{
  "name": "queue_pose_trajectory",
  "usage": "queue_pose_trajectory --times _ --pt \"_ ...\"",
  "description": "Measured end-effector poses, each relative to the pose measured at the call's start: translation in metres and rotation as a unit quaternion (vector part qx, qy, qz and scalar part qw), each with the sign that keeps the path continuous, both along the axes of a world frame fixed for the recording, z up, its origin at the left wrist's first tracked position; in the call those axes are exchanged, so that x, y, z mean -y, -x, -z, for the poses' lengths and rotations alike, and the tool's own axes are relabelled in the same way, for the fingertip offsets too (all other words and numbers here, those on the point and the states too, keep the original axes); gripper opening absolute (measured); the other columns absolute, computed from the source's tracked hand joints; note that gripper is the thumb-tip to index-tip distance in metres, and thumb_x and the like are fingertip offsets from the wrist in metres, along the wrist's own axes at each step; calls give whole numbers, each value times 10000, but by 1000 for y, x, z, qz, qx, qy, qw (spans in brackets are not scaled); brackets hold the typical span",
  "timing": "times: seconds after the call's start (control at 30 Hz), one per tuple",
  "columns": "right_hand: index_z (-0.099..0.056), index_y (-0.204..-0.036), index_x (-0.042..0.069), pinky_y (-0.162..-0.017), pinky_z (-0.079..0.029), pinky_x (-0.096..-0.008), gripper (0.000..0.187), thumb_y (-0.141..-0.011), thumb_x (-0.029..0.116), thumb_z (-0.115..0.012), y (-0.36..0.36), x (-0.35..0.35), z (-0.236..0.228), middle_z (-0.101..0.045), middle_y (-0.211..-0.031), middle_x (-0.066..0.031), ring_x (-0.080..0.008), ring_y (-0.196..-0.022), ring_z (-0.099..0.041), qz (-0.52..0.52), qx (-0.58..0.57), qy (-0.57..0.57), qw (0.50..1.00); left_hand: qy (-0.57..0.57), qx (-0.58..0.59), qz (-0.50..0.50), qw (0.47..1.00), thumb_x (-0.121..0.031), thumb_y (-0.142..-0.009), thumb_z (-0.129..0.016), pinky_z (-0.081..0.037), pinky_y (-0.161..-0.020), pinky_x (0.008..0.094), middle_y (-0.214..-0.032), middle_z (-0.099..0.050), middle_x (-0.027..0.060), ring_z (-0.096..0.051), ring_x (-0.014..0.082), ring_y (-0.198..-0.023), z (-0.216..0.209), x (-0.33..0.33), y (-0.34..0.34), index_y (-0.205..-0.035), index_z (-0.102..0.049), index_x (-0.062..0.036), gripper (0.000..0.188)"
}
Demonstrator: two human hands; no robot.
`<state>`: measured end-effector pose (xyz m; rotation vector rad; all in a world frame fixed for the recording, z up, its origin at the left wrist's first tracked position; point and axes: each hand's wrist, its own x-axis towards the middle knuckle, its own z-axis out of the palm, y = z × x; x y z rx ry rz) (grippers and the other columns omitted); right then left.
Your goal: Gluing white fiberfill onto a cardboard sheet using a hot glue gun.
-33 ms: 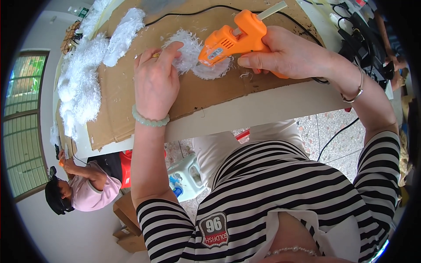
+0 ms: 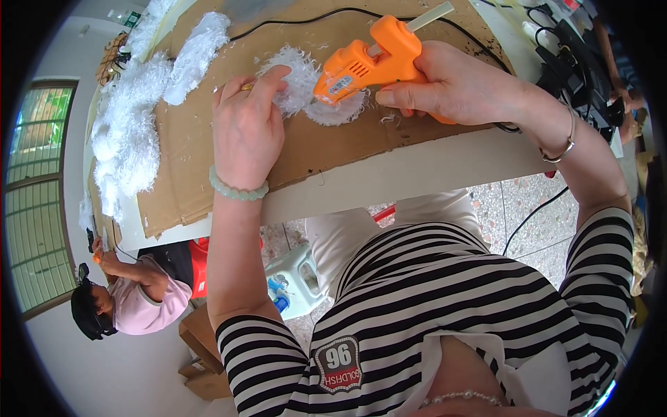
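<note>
In my right hand (image 2: 462, 83) is an orange hot glue gun (image 2: 368, 62), with a pale glue stick standing out of its back. Its nozzle end points left and down over a white fluffy piece (image 2: 299, 76) lying on the cardboard. A rounded, flatter white part (image 2: 340, 111) shows beneath the gun's front. My left hand (image 2: 249, 125) is at the fluffy piece's left edge, fingers bent and closed on it; the fingertips are partly hidden.
White fluffy pieces (image 2: 128, 132) are heaped along the left of the cardboard sheet (image 2: 180, 174). A black cord (image 2: 306, 15) crosses the far side. Black devices and cables (image 2: 573, 76) stand at the right. Another person (image 2: 149, 299) works at the far left, near a red stool.
</note>
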<state>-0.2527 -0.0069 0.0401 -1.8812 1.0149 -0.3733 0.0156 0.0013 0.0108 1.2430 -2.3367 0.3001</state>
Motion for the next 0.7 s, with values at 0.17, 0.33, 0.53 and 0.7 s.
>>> queue_pose_trajectory --times 0.17,0.33,0.53,0.7 --pt "-584 -853 2 -509 -396 -236 363 -881 362 -619 1 -2 -8 -546 -651 -4 -90 -542 -472 -20 -36 13 999 1 0 1 1000 86 -696 -520 -439 -829 418 -823 -691 47 -607 297 -883 0 -1 -1 -1058 -609 -105 419" --pt "-577 -865 -1 -493 -399 -245 370 -878 366 -620 5 -6 -4 -535 -626 -4 -92 -522 -470 1 -33 11 999 2 -3 3 1000 81 -697 -529 -439 -832 417 -818 -691 50 -610 299 -878 0 1 -2 -1052 -612 -104 409" --pt "-575 -915 -11 -495 -404 -244 369 -880 354 -618 6 -4 -8 -551 -634 -13 -94 -526 -485 -12 -48 1 999 9 1 6 1000 82 -693 -532 -437 -836 415 -813 -690 53 -611 299 -867 2 0 -1 -1053 -617 -104 414" --pt "-571 -970 -23 -503 -406 -242 389 -883 353 -616 14 -8 -7 -553 -637 -17 -100 -530 -490 -13 -70 7 997 8 7 5 1000 86 -691 -529 -437 -838 415 -804 -687 53 -612 297 -864 2 0 -1 -1051 -621 -105 417"
